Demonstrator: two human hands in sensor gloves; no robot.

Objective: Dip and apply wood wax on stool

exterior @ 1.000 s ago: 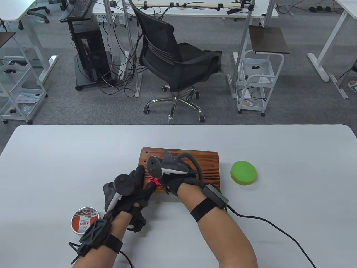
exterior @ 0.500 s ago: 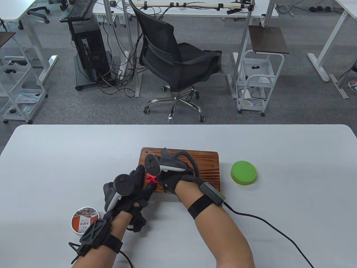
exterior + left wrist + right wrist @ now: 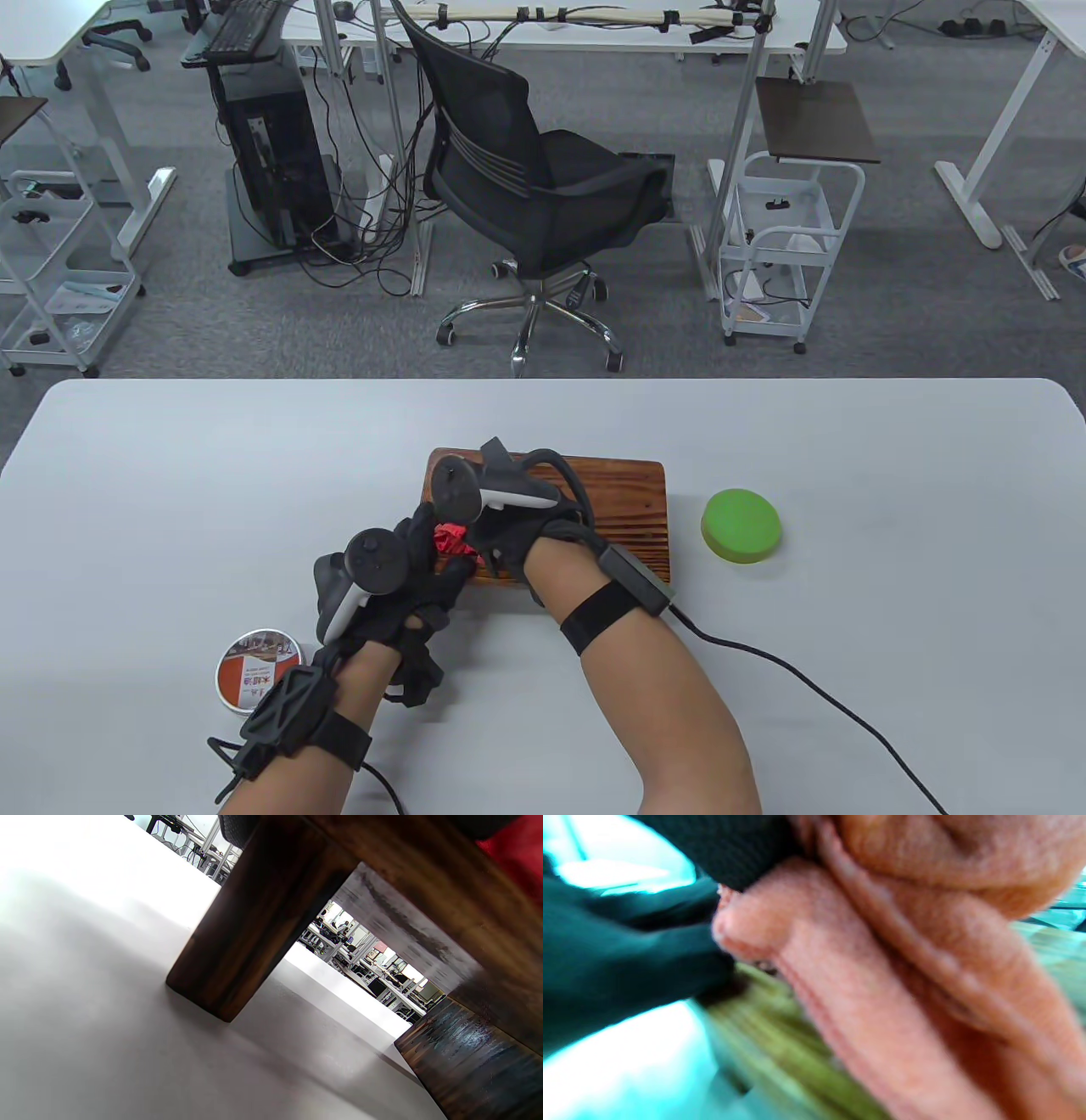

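Observation:
A small dark wooden stool stands in the middle of the table. My right hand grips a red cloth and presses it on the stool's top near its front left corner. The cloth fills the right wrist view, blurred. My left hand holds the stool's front left corner, fingers over the edge. The left wrist view looks under the stool at a leg and the seat's underside. The wax tin, round with an orange label, lies at the front left by my left wrist.
A green round lid lies on the table right of the stool. A cable runs from my right wrist off the table's front right. An office chair stands beyond the far edge.
My right hand has slid the red cloth leftward and a little away from me across the stool's top, toward my left hand. The left hand and stool have stayed in place.

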